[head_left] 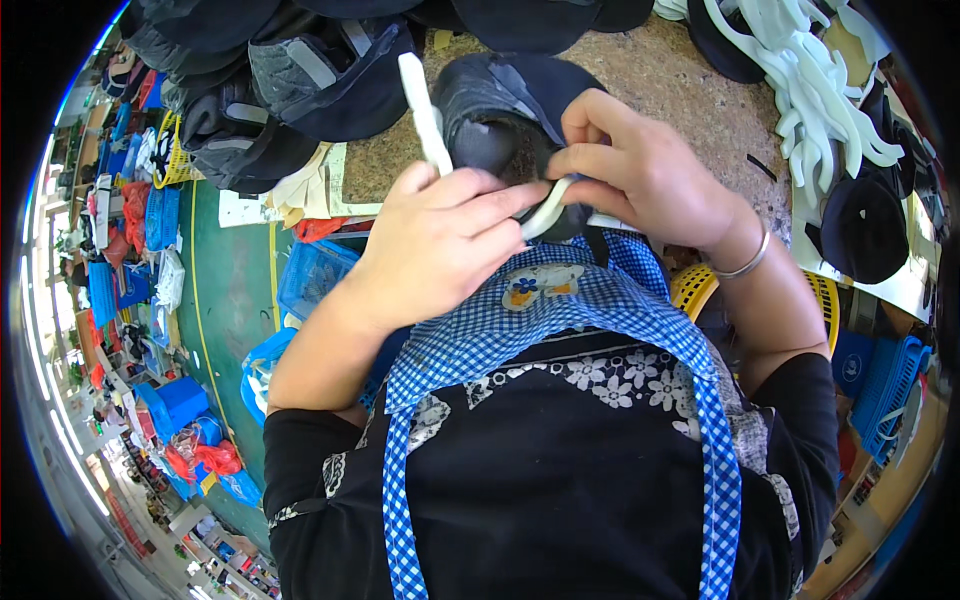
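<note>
Right fingers [592,162] clamped on white strip [546,213]; left fingers' [490,212] grip can't tell; dark workpiece [478,95] partly hidden.

Around the cap [485,105] at the table's edge [680,90], piled caps [310,95] at ten o'clock, strips [825,110] at three, basket [692,290] at four.

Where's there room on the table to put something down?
The widest patch of brown speckled tabletop, bare but for a thin black scrap, lies between the right hand and the heaped pale, curvy, foam-like strips. A smaller patch sits between the left hand and the piled black fabric cap-like pieces. Those pieces crowd the upper left; strips crowd the upper right.
</note>
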Action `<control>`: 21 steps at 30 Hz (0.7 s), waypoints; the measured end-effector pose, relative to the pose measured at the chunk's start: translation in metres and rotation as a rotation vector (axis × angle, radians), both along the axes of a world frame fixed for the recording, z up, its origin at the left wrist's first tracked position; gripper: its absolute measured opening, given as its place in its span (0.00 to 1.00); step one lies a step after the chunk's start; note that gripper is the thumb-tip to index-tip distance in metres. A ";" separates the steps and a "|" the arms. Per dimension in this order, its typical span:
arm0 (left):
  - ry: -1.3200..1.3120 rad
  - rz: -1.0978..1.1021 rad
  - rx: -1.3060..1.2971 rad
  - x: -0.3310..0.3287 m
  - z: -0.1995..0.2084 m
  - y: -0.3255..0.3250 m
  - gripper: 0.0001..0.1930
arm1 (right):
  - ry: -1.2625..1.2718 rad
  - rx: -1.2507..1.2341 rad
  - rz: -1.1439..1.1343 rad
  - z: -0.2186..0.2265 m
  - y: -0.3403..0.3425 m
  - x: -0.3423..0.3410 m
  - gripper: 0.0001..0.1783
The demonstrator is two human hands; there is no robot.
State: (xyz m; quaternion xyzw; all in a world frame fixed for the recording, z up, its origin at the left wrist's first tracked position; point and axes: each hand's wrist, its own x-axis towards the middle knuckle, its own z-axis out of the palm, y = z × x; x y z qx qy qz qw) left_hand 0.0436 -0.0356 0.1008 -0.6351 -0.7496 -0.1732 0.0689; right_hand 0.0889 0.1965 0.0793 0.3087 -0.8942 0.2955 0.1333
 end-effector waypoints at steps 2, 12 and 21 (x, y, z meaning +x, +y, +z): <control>0.112 0.223 0.027 0.016 -0.009 0.006 0.11 | 0.140 0.121 -0.003 0.012 0.003 -0.007 0.09; -0.600 -0.059 0.430 0.002 -0.037 -0.006 0.35 | 0.276 0.059 -0.261 0.014 0.018 0.008 0.16; -0.638 0.400 0.207 0.011 -0.049 -0.036 0.21 | -0.005 0.013 -0.023 -0.029 -0.051 0.012 0.21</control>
